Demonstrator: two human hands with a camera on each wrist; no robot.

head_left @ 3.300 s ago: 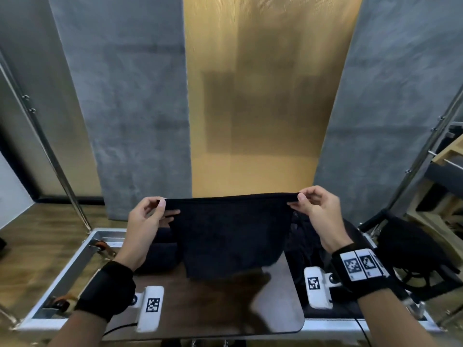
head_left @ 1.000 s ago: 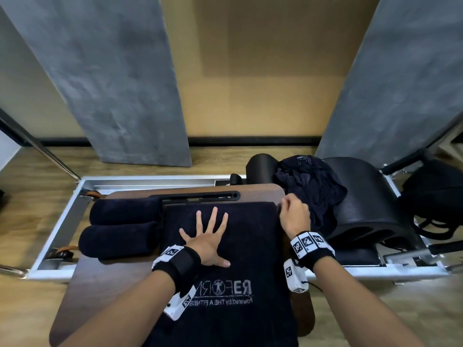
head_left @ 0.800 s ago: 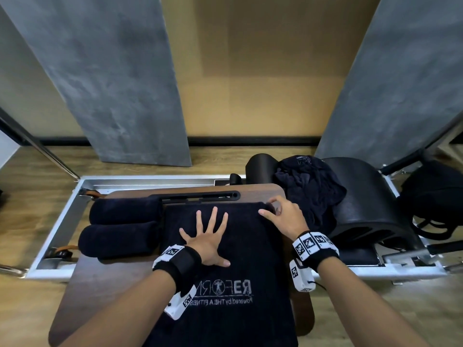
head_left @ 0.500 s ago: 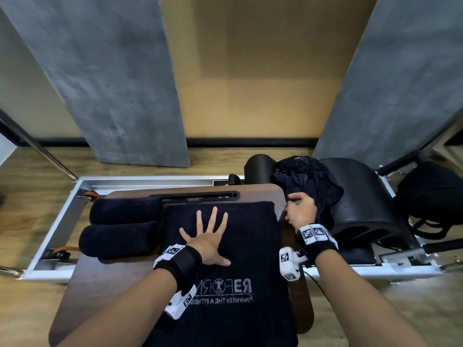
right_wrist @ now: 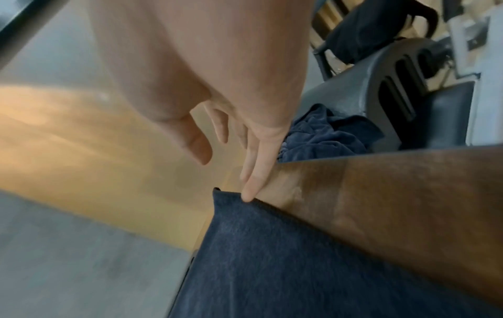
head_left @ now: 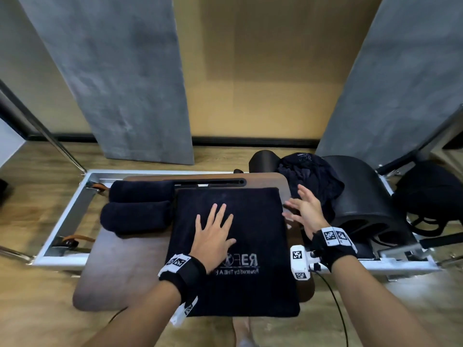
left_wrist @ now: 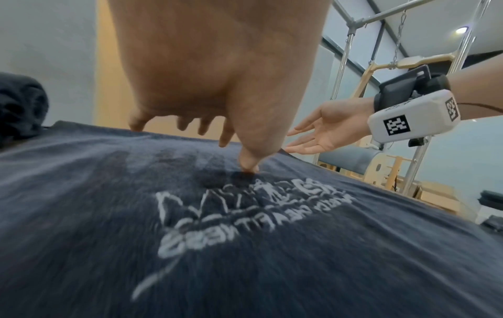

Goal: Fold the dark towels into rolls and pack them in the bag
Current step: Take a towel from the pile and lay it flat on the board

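Wooden bench [head_left: 120,266] across a metal frame [head_left: 72,204], with grey wall panels and a tan wall behind. Two dark towels already rolled [head_left: 136,207], lying side by side at the bench's far left corner, touching each other. Third towel [head_left: 250,284] spread flat down the middle of the bench, logo side up, near edge hanging over the front; flattened but not yet rolled. Left hand [head_left: 215,236] pressed palm-down on the middle of that towel, fingers straight and spread, holding nothing. Right hand [head_left: 304,211] open too, fingers straight, beside the towel's far right corner; in the right wrist view one fingertip [right_wrist: 249,194] seems to touch the towel's edge, though contact cannot be told for certain. More dark towels in a crumpled heap [head_left: 309,182] on the black curved pad [head_left: 360,196] to the right, untouched as far as visible. Black bag [head_left: 431,199] farther right, well apart from the rolls, apparently with nothing packed yet, though its inside is hidden. Judged roughly: two rolls done, one under way, the heap and all the packing left.
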